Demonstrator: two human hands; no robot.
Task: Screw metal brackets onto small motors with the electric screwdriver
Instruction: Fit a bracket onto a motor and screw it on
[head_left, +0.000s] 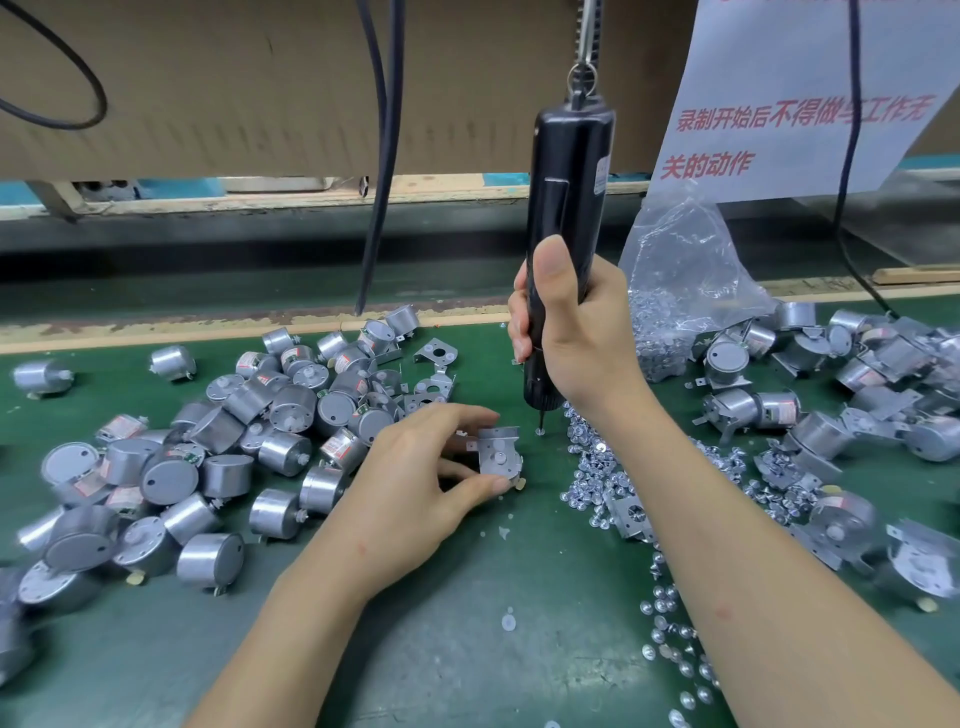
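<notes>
Step in hand: screw pickup and align. Left hand (415, 467) pinches a bracket (498, 449) between thumb and fingertips and holds it down on the mat (467, 623). The motor must be under it, mostly hidden by the fingers. Right hand (566, 332) is wrapped tight round the screwdriver (569, 171), which hangs from an overhead hook. The bit (540, 415) is just right of the bracket, not on it, and looks to carry a screw (542, 431) at the tip. Next move, I'd say: shift the bit left over a bracket hole, keep it plumb, press and drive, with the left hand stopping the part from spinning. Loose screws (597, 467) trail down the mat under the right forearm, with a bag (675, 270) of more behind. Bare motors (270, 426) lie at left, bracketed ones (831, 431) at right. Sign (810, 104) in red: 录制开始后不得做与工作无关的动作, with a cable crossing one character. Screwdriver sticker and motor labels are too small to read.
</notes>
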